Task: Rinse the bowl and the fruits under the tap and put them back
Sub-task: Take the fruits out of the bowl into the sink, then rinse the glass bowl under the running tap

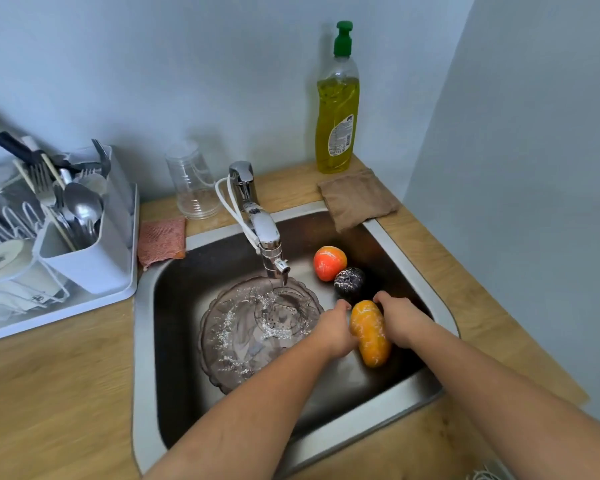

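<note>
Both hands cup the orange fruit (370, 332) in the sink (413, 258), left hand (336, 332) and right hand (400, 320) flanking it, at three o'clock from the glass bowl (257, 327) under the tap (271, 247). Best to carry it into the stream at nine o'clock, turning it, grip firm since it looks wet.
</note>
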{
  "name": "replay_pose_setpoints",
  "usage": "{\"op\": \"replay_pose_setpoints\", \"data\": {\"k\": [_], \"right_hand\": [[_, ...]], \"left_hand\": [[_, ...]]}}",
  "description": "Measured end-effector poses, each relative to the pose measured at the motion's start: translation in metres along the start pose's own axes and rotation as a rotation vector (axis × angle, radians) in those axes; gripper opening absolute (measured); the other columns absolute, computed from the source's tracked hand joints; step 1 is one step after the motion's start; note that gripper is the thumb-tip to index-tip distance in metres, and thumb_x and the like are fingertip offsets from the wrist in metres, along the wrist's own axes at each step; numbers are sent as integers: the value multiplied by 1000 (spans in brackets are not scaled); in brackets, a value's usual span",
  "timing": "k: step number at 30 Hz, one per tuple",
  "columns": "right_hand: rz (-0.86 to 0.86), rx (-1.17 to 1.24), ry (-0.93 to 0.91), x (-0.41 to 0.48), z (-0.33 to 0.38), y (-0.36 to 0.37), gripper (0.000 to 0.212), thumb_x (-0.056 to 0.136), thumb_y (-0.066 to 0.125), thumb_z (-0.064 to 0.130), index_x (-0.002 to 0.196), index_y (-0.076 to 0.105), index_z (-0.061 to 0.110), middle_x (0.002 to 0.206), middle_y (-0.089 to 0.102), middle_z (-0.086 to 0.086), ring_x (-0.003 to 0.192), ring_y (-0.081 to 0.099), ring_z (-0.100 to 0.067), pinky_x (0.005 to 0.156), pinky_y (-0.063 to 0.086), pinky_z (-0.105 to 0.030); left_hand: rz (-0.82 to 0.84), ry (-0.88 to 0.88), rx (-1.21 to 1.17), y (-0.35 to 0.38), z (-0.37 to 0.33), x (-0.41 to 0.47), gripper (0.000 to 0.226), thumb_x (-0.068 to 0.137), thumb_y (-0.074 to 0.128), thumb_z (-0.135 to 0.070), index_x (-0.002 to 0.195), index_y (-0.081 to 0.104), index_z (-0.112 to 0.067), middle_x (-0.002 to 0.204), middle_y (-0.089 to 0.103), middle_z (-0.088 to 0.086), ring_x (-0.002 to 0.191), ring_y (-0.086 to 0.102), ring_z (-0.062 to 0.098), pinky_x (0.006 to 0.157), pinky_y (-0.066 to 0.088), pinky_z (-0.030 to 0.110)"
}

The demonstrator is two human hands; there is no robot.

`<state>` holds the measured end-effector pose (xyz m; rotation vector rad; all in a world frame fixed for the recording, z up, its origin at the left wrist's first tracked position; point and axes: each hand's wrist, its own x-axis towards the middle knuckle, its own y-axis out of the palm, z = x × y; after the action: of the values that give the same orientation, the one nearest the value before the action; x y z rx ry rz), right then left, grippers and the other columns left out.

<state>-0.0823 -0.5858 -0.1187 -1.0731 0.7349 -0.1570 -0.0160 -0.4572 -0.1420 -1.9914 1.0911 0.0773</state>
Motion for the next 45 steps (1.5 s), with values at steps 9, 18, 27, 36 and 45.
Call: {"op": "replay_pose_setpoints", "data": {"k": [9, 18, 27, 36, 45], "right_hand": [[-52, 374, -224, -7, 43, -34, 52, 75, 75, 5, 121, 55, 19, 115, 60, -6, 93, 65, -21, 85, 52, -30], [-292, 431, -461, 21, 136, -89, 24, 88, 63, 22, 113, 61, 20, 109, 65, -1, 98, 60, -16, 88, 48, -30], [-325, 8, -702, 78, 213, -126, 44, 99, 44, 27, 142, 40, 26, 152, 35, 2, 138, 36, -18, 110, 27, -29], [-421, 138, -850, 112, 205, -102, 36, 98, 44, 26, 131, 53, 38, 144, 45, 17, 127, 50, -11, 104, 42, -36], [-452, 264, -721, 111, 232, -120, 32, 100, 37, 30, 124, 57, 29, 121, 66, 1, 106, 61, -23, 84, 44, -28]], "left_hand": [[-339, 23, -195, -63, 30, -48, 29, 86, 62, -15, 115, 58, -20, 87, 64, -4, 77, 58, 10, 72, 45, 20], [-838, 143, -358, -170, 40, -85, 11, 90, 62, -24, 101, 62, -25, 85, 62, -10, 78, 57, 4, 73, 48, 22], [-600, 389, -420, -180, 13, -64, 26, 88, 58, -36, 111, 70, -34, 120, 65, -17, 116, 56, -1, 106, 43, 36], [-643, 418, -624, -164, 20, -52, 32, 80, 57, -46, 106, 73, -36, 120, 66, -18, 127, 47, -5, 112, 38, 40], [-643, 418, -628, -160, 20, -53, 38, 80, 54, -48, 109, 71, -32, 121, 66, -18, 125, 46, -10, 112, 35, 26]]}}
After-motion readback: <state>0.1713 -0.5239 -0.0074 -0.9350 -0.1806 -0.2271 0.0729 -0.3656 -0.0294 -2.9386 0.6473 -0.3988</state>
